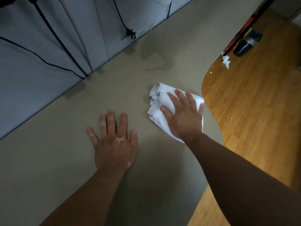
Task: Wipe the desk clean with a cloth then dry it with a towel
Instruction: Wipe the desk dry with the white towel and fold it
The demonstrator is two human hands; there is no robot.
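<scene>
White cloth (157, 97) under the right hand (184, 118); paper scraps (226, 60) (torn) on floor (254, 115).

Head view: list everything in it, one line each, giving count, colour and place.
desk: one, grey-beige, fills the middle.
cloth: one, white, folded, on the desk near its right edge.
wall panels: several, grey-blue, behind the desk.
cords: several, black, over the panels.
floor: one, orange-brown wood, right.
paper scraps: several, white, on the floor.
dark object: one, black, blurred, on the floor.
left hand: one, flat on the desk, fingers spread.
right hand: one, pressing on the cloth.
</scene>
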